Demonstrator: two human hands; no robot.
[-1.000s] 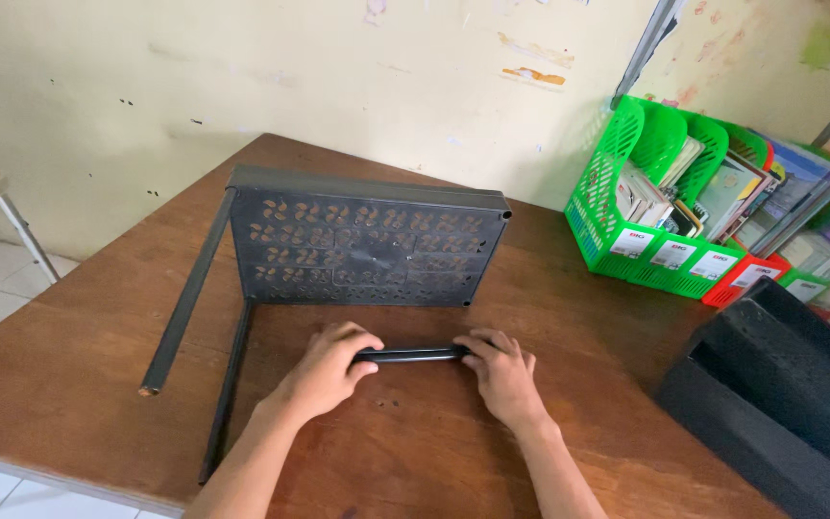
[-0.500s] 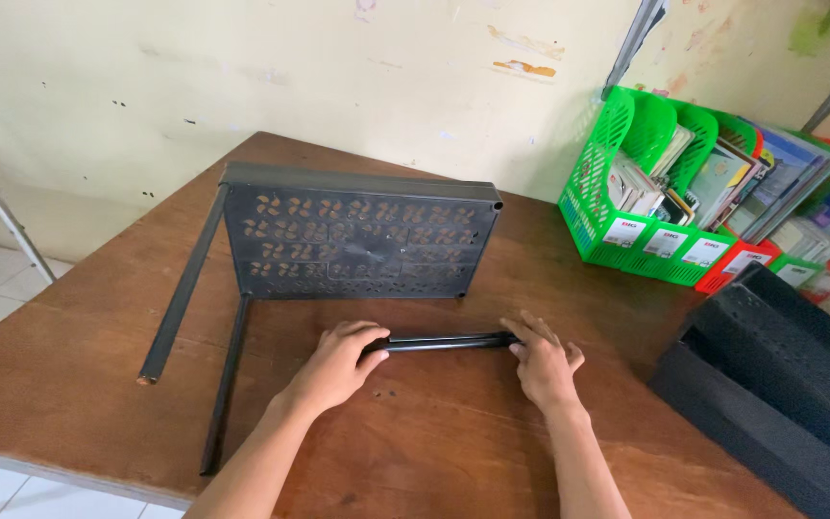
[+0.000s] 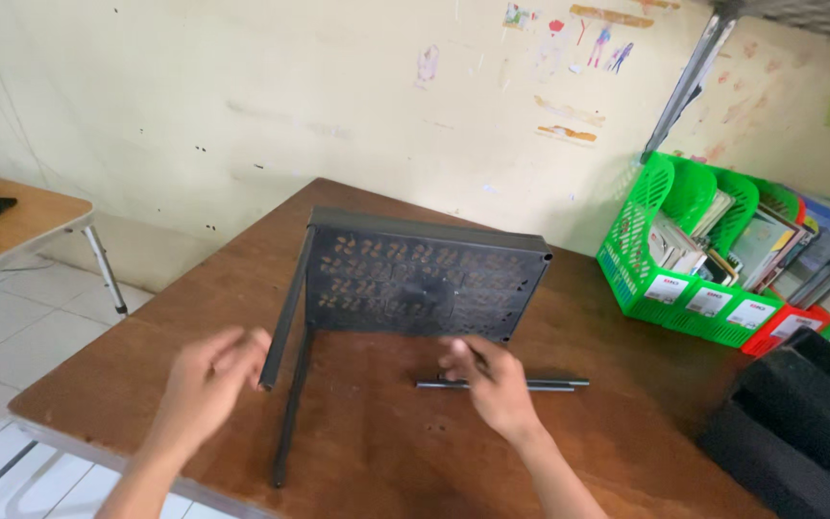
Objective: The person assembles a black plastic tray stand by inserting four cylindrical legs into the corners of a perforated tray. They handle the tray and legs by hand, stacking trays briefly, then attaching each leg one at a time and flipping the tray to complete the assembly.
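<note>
Head view: a black perforated tray (image 3: 420,288) is seen standing on its edge on the brown wooden table (image 3: 549,461), with two thin black bars (image 3: 290,360) running from its left side toward the near edge. A slim black rod (image 3: 554,384) lies flat just in front of the tray. The right hand (image 3: 492,384) is laid over the rod's left part; whether the fingers have closed on it cannot be told. The left hand (image 3: 206,380), blurred, is held open and empty just beside the bars' near ends.

The rod is judged light, stiff, smooth, best pinched mid-length. Green file racks (image 3: 694,259) stand well apart to the right.
</note>
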